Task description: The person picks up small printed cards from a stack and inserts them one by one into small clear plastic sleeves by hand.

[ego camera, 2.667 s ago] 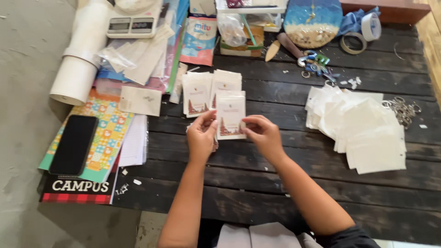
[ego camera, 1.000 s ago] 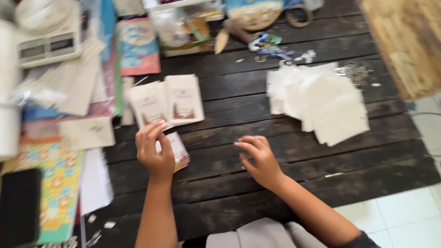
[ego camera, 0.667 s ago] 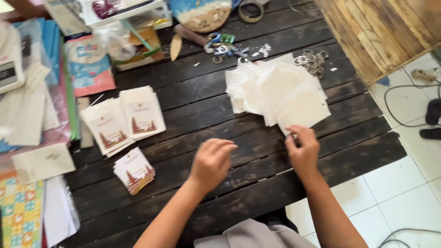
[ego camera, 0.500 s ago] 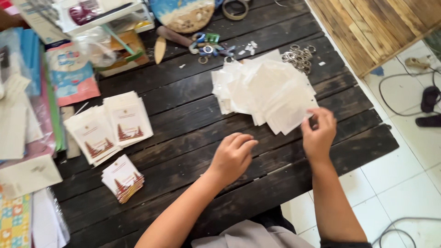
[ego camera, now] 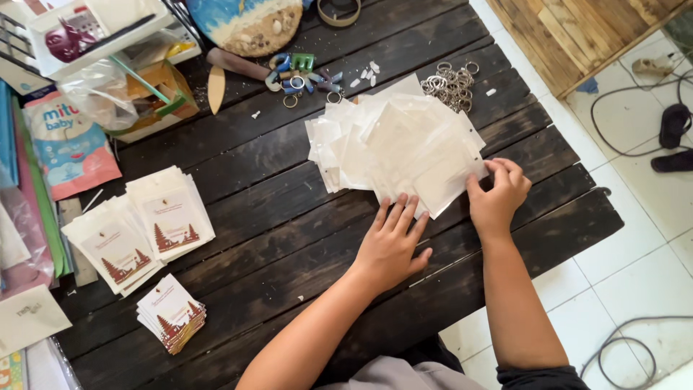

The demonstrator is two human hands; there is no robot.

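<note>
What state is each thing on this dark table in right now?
Heap of clear plastic sleeves: fanned out, loose.
Left hand: flat, fingertips at the heap's edge.
Right hand: pinching a sleeve corner.
Small printed card stack: lying apart.
Metal rings: piled.

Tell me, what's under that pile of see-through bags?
The pile of clear bags lies on the dark wooden table, planks showing around it. Both hands touch its near edge. Anything beneath the bags is covered.
</note>
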